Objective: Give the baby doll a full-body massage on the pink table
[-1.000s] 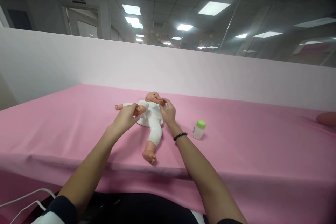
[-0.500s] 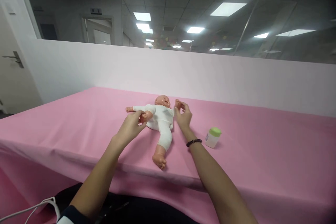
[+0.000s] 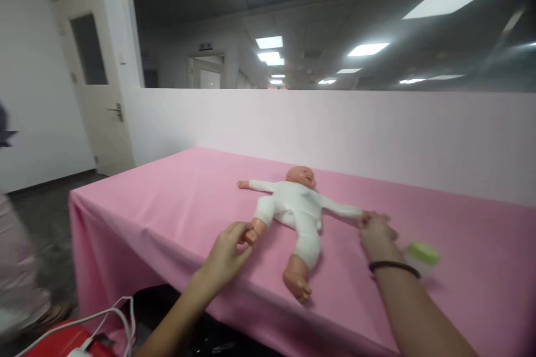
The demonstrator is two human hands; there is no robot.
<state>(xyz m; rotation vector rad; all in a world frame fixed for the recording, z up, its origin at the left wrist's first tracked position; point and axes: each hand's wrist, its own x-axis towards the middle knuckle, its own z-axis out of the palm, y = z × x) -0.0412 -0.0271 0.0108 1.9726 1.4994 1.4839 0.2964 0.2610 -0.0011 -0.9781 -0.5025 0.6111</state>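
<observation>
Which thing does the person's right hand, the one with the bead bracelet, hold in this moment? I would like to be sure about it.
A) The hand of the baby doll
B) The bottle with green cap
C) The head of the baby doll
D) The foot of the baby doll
A. The right hand closes on the end of the baby doll's outstretched arm, and the green-capped bottle is not in its grip.
</observation>
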